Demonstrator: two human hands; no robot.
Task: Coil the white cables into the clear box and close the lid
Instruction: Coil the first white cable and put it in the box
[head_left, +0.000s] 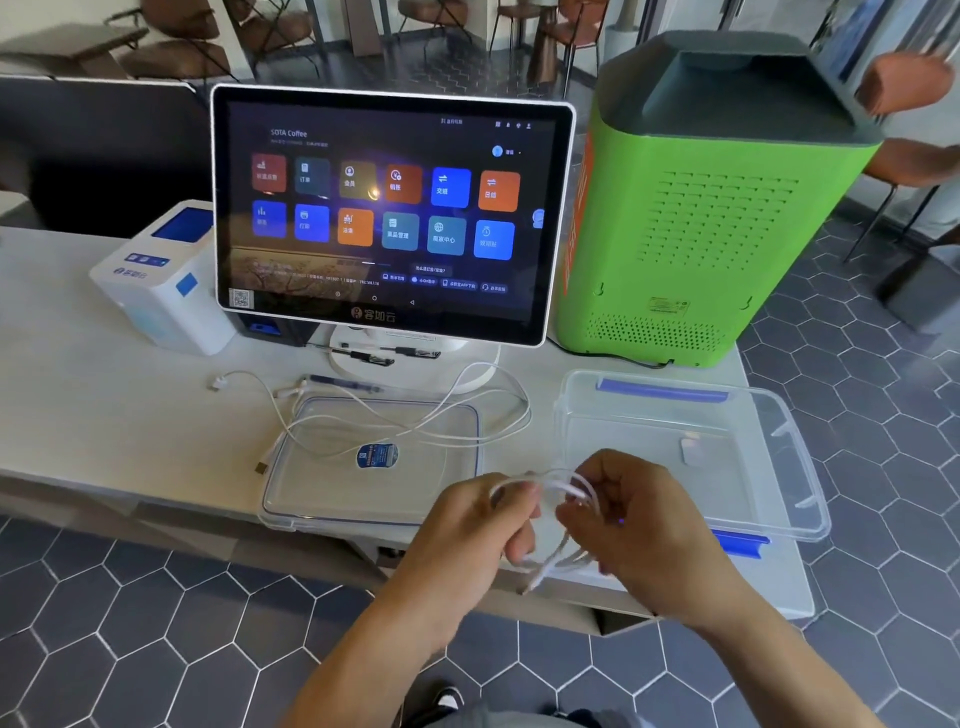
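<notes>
Cable (550, 488) number one is wound into a small coil, pinched between the left hand (483, 530) and the right hand (639, 525), both curled round its loops, with one end dangling below the fingers. Just beyond the right hand sits the box (779, 483), open and, as far as I can tell, holding no cable yet, while beyond the left hand the lid (322, 499) lies flat with loose cables (415, 431) sprawled across it. By my reckoning the job is barely begun: this coil must go in, the others need winding, and the lid is not yet on.
</notes>
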